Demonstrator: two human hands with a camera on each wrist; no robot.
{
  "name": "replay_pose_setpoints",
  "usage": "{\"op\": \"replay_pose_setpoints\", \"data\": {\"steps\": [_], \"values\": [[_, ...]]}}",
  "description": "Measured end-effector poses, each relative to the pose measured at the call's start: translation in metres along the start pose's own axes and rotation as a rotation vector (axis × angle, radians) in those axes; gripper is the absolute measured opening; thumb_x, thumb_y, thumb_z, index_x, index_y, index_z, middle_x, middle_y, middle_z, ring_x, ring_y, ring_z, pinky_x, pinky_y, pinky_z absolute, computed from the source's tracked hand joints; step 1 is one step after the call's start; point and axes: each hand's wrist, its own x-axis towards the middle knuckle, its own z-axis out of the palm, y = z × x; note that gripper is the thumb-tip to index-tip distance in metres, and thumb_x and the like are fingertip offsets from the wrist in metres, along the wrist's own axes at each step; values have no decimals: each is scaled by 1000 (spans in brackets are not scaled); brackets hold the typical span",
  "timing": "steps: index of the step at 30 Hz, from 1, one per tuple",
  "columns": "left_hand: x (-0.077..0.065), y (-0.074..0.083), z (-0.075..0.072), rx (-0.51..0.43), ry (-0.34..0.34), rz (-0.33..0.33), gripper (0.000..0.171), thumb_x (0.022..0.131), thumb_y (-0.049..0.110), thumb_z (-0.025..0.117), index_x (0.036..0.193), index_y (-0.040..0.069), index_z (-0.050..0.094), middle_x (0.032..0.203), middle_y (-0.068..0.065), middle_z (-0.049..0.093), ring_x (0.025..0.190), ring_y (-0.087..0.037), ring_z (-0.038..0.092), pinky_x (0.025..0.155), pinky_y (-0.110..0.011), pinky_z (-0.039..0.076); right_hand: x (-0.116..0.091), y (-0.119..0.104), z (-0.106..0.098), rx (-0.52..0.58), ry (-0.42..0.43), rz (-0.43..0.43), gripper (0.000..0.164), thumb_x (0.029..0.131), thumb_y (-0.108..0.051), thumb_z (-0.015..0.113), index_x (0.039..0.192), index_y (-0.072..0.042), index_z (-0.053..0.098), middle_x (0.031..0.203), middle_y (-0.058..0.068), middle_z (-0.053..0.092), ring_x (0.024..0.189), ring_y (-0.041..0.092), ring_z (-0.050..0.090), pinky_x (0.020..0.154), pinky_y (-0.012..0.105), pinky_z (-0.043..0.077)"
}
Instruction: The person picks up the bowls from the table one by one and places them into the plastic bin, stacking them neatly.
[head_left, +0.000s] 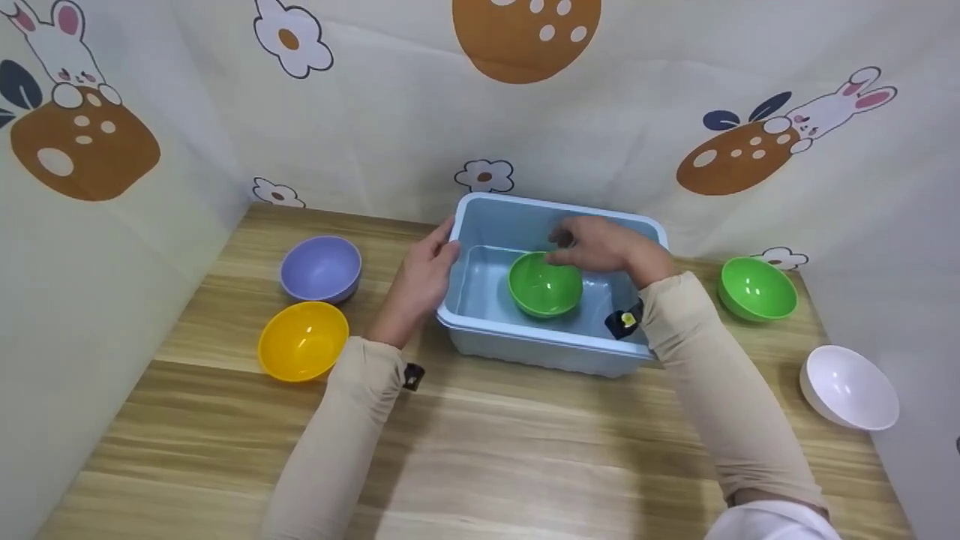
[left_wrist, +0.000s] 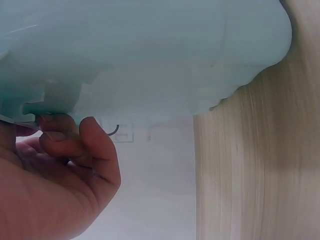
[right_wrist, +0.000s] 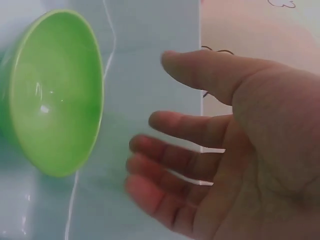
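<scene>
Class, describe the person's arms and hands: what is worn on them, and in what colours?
The left hand and right hand wear no gloves. Wrinkled beige sleeves cover both forearms; white cloth shows further up the right arm. A small black device sits at the left wrist, and another black device, with a yellow mark, at the right.

In the head view we lose the far-right rim of the green bowl behind the right hand, and the near right corner of the blue tub behind the right sleeve. Left sleeve cut by the near edge; far-wall spotted fruit, likewise cut. Left wrist view: left hand cropped; we cannot read a faint boxed mark.
</scene>
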Motion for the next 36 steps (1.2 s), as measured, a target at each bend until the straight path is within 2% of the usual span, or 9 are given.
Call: {"op": "replay_pose_setpoints", "data": {"steps": [5,10,13,17,22,29,36], "values": [[0,0,-1,0,0,-6,55,110,40,41,162,34,25,169,10,28,155,-16,32,126,-45,30,-6,-7,-7,49,125,-41,37,99,-29,63,122,-1,66,117,18,70,106,30,64,95,47,54],[0,0,-1,-4,3,-16,55,109,39,42,162,34,26,169,9,29,154,-17,34,125,-46,32,-15,-12,-17,132,199,-56,32,100,-29,62,119,-4,68,113,15,70,102,27,63,89,39,53],[1,-1,0,-14,4,2,55,110,37,42,162,32,27,169,7,30,153,-18,35,125,-47,32,-21,-12,-23,159,242,-49,30,100,-30,62,118,-7,68,110,12,69,99,24,60,82,32,50],[1,-1,1,-28,16,22,54,110,34,44,162,29,29,168,4,32,153,-18,36,125,-47,32,-30,-13,-30,181,296,-41,31,101,-34,61,119,-9,67,110,11,67,99,23,58,79,29,48],[1,0,1,-24,18,14,55,109,36,44,162,30,29,168,6,32,154,-18,33,125,-48,31,-46,-9,-41,213,344,-6,36,101,-39,59,126,-12,64,114,10,66,101,23,58,82,27,49],[0,0,0,-23,5,-12,55,109,39,43,162,36,26,169,9,29,155,-19,32,124,-47,33,-73,5,-53,241,439,43,43,100,-45,60,127,-13,64,112,9,66,96,21,57,75,19,50],[-1,1,0,-22,-2,-19,56,109,40,43,162,35,25,169,9,28,155,-19,32,124,-47,33,-92,21,-56,252,516,84,47,100,-49,59,129,-13,63,116,10,66,95,20,57,71,16,49]]}}
